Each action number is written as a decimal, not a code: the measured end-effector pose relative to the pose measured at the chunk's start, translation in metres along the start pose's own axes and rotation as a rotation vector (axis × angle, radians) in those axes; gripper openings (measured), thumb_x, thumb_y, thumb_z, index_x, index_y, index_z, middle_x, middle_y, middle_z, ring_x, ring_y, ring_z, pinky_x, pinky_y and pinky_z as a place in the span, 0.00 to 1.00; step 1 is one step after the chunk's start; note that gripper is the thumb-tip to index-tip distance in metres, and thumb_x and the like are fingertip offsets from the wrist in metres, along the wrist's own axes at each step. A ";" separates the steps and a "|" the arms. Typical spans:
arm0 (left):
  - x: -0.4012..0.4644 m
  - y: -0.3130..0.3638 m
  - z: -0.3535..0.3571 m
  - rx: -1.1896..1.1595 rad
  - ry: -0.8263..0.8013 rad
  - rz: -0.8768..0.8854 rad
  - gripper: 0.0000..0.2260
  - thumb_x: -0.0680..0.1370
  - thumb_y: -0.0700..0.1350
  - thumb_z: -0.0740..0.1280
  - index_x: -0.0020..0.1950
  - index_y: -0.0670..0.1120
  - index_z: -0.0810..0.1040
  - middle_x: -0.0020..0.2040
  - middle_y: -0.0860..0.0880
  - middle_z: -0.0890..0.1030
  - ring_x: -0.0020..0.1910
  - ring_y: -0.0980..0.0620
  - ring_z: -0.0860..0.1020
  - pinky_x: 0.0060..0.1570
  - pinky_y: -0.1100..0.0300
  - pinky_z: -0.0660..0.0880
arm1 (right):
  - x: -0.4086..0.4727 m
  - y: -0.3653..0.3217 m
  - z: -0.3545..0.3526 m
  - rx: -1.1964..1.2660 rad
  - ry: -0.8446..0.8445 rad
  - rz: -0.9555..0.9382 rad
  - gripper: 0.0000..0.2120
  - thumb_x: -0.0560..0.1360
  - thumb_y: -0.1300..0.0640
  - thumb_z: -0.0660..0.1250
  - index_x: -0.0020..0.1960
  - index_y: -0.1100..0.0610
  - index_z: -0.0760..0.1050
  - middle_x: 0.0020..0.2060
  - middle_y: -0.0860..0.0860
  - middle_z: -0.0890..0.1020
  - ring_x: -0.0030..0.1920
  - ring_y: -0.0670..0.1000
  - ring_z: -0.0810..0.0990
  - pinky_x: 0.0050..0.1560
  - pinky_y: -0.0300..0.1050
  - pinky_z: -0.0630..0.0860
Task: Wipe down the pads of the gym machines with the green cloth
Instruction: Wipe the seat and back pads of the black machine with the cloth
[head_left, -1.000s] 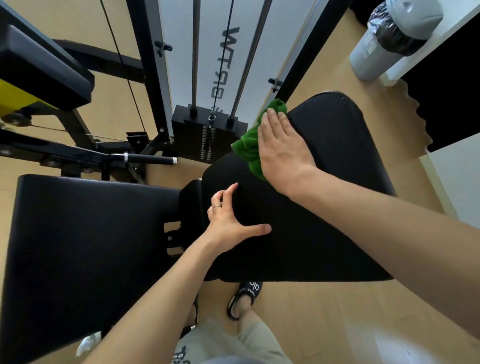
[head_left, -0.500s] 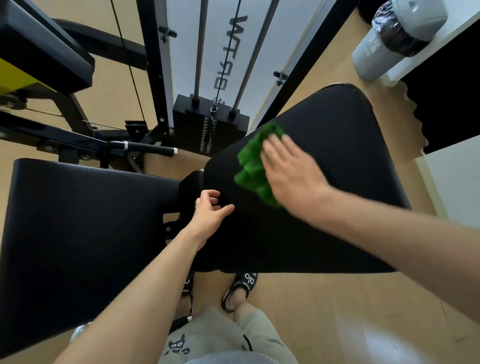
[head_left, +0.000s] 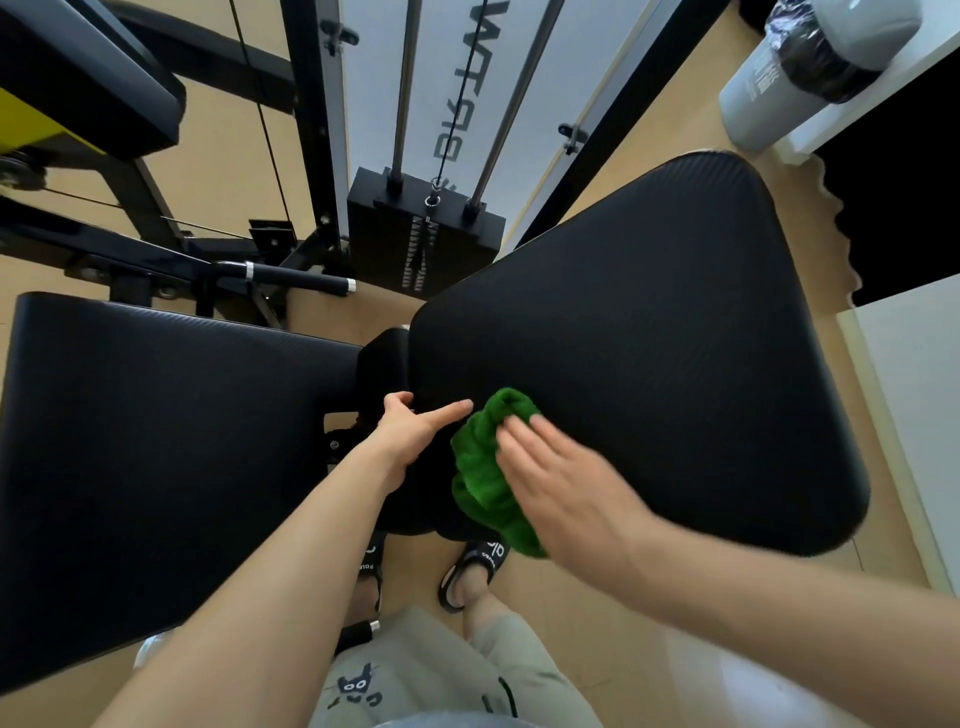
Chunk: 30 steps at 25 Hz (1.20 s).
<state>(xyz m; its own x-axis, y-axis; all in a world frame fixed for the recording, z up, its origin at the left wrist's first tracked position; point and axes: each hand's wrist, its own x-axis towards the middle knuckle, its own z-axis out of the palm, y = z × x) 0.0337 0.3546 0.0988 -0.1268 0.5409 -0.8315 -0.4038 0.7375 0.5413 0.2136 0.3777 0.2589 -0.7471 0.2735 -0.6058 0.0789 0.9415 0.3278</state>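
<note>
The green cloth (head_left: 485, 470) is lying bunched on the near left corner of the large black pad (head_left: 665, 353), in the lower middle of the frame, with its lower end hanging just over the pad's near edge. The right hand (head_left: 566, 493) is pressing down on the cloth with fingers (head_left: 514, 441) straight and spread, not curled round it; the hand is blurred. The left hand (head_left: 410, 431) is sitting just left of the cloth at the pad's left edge, its thumb stretched out across the pad toward the cloth while the other fingers are curling round the edge, gripping it. A second black pad (head_left: 156, 441) is filling the left of the frame. A weight stack (head_left: 423, 228) is standing at upper middle, and a grey bin (head_left: 810, 67) at upper right. Sandalled feet are showing on the wooden floor (head_left: 649, 623) under the pad.
</note>
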 end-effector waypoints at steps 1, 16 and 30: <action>0.000 0.000 0.000 0.004 -0.002 -0.001 0.57 0.59 0.63 0.82 0.81 0.52 0.55 0.76 0.45 0.67 0.67 0.45 0.71 0.65 0.48 0.72 | 0.015 0.020 -0.005 -0.041 0.093 0.051 0.31 0.78 0.55 0.42 0.76 0.68 0.62 0.76 0.65 0.64 0.78 0.64 0.59 0.78 0.59 0.48; 0.003 -0.008 -0.003 -0.009 -0.008 0.010 0.54 0.59 0.65 0.80 0.79 0.55 0.58 0.73 0.47 0.70 0.69 0.44 0.72 0.67 0.46 0.72 | 0.020 -0.007 -0.005 -0.020 0.000 -0.114 0.30 0.81 0.54 0.44 0.79 0.67 0.51 0.79 0.64 0.53 0.80 0.63 0.49 0.77 0.57 0.38; 0.005 -0.010 -0.012 -0.419 -0.091 -0.117 0.30 0.81 0.67 0.51 0.73 0.50 0.71 0.66 0.49 0.78 0.62 0.49 0.76 0.66 0.41 0.71 | 0.054 -0.010 0.003 -0.022 -0.030 -0.150 0.30 0.83 0.51 0.50 0.80 0.65 0.51 0.80 0.62 0.52 0.80 0.61 0.48 0.78 0.57 0.40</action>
<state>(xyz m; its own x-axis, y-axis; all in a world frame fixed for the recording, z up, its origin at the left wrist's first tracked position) 0.0259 0.3449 0.0882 0.0144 0.5112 -0.8593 -0.7455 0.5782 0.3315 0.1747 0.3832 0.2205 -0.7292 0.1360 -0.6707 -0.0472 0.9677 0.2476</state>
